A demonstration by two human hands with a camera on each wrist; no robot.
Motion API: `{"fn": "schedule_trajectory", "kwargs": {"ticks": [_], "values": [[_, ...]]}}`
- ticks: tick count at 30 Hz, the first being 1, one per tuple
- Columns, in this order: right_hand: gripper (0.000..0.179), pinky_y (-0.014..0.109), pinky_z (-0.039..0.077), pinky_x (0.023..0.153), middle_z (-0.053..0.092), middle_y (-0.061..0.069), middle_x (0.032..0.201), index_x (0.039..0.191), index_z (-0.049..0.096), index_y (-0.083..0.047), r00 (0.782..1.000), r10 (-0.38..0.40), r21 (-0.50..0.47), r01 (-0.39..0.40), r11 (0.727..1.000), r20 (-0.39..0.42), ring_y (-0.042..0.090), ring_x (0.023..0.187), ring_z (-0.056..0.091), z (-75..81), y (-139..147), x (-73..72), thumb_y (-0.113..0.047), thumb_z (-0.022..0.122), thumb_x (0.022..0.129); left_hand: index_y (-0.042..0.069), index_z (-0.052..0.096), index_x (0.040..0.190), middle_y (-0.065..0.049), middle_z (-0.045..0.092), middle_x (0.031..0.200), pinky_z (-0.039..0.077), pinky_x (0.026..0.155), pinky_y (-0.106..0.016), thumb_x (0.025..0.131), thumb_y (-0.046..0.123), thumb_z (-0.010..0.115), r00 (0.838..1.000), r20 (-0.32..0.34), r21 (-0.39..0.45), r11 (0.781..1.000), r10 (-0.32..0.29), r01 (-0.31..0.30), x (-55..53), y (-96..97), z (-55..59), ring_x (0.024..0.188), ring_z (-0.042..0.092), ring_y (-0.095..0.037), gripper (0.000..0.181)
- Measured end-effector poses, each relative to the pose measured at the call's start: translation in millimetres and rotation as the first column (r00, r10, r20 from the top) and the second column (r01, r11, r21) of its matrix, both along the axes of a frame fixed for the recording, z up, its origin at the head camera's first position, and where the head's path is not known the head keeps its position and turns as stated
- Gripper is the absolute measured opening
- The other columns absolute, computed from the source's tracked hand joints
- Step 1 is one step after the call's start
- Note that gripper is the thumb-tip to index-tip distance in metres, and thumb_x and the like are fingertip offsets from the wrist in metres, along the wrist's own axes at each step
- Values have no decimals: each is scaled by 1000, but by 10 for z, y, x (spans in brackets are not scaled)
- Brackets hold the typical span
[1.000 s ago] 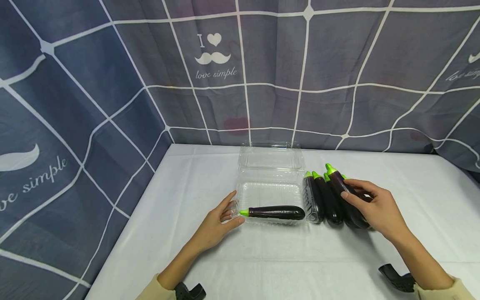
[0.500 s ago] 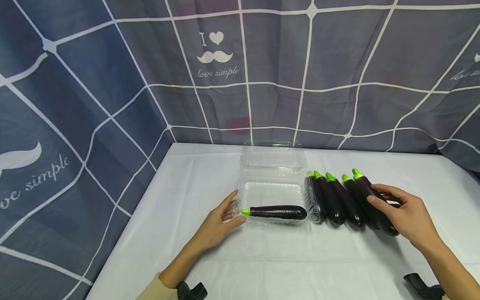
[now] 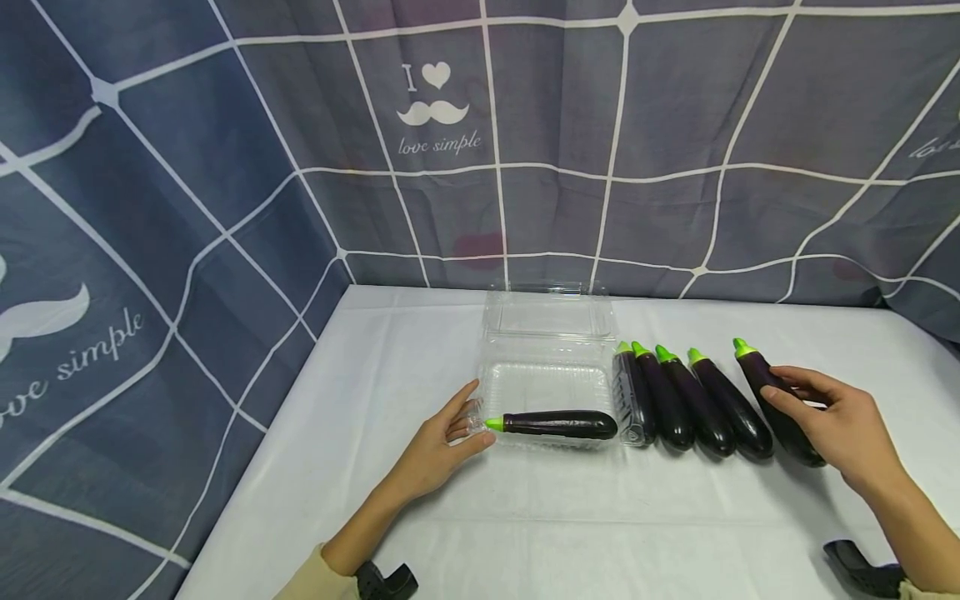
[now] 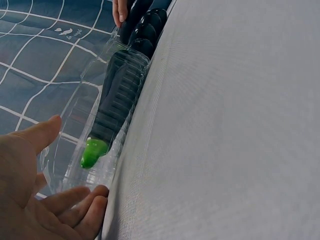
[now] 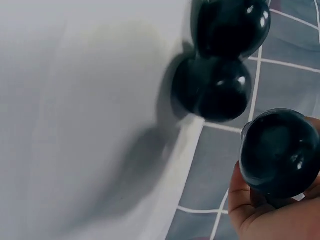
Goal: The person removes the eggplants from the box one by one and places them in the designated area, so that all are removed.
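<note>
My right hand (image 3: 843, 421) grips a dark purple eggplant (image 3: 780, 406) with a bright green stem end. In the right wrist view its rounded bottom (image 5: 280, 152) faces the camera, apart from the other eggplants. An open clear plastic clamshell container (image 3: 551, 379) holds one eggplant (image 3: 562, 425) lying crosswise along its near side. My left hand (image 3: 431, 454) holds the container's near left corner, thumb in front and fingers at the side. In the left wrist view the fingers (image 4: 92, 207) are right at the container's end, beside the green stem.
Several more eggplants (image 3: 701, 408) lie side by side right of the container on the white-covered table (image 3: 570, 533). The leftmost one overlaps the container's edge. Behind the table hangs a dark checked cloth (image 3: 555, 125), close to the container's raised lid (image 3: 551, 315).
My right hand has drawn its eggplant rightward, away from the row. The remaining eggplants have spread out and lie flatter. My left hand has stayed at the container.
</note>
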State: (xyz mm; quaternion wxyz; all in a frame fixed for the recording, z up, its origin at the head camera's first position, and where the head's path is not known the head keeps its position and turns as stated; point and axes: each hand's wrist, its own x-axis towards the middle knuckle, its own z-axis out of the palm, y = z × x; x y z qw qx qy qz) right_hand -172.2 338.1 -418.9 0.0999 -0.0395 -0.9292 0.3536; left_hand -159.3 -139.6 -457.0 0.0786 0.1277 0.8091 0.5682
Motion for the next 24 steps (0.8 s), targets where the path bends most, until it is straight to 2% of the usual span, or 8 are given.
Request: {"fn": "schedule_trajectory", "kwargs": {"ticks": [4,7,9,11,14,21,24], "values": [[55,10,40,59,57,26,123,135,56,4,1000,-9,3,9,1000,17,-5,89,40,-28,58,-34,-33,66,96,20,29,157,-18,40,151,41,108,-40,92,30,73,1000,0,-5,1000,-1,1,-3,2,-12,134,45,-27,80],[56,12,39,60,54,30,127,136,54,6,999,-16,12,15,1000,40,18,100,51,-58,92,-50,-34,64,98,20,29,157,-18,40,151,42,108,-40,92,30,73,1000,-2,-7,1000,-1,1,-1,4,-19,134,45,-28,79],[57,14,37,60,53,32,129,137,53,7,998,-15,18,14,1000,55,37,108,51,-79,110,-59,-34,63,98,20,29,157,-18,40,150,42,108,-40,92,30,73,1000,-5,-6,1000,0,0,1,5,-19,134,45,-28,79],[57,16,35,61,52,33,129,137,52,7,998,-8,24,6,1000,66,49,112,46,-100,125,-64,-34,62,99,20,29,157,-18,41,150,42,107,-40,92,30,73,1000,-7,-7,1000,1,-1,3,8,-16,133,46,-29,79],[57,18,34,62,52,34,128,137,52,8,998,2,32,-4,999,69,49,111,47,-130,142,-72,-34,62,99,20,29,157,-19,41,150,43,107,-39,92,30,73,1000,-10,-11,1000,4,-4,6,11,-8,133,46,-29,79],[57,19,36,63,55,31,125,135,55,6,998,13,41,-15,999,66,32,101,51,-190,158,-105,-35,65,97,19,30,157,-18,42,149,43,107,-39,92,30,73,1000,-7,-16,1000,10,-10,12,9,2,131,48,-29,79],[57,19,36,63,56,31,124,135,55,6,997,21,46,-24,999,70,30,100,51,-203,158,-116,-36,65,97,20,29,157,-19,42,149,43,107,-39,92,30,73,1000,-8,-17,1000,11,-11,8,6,-4,131,48,-29,80]]}}
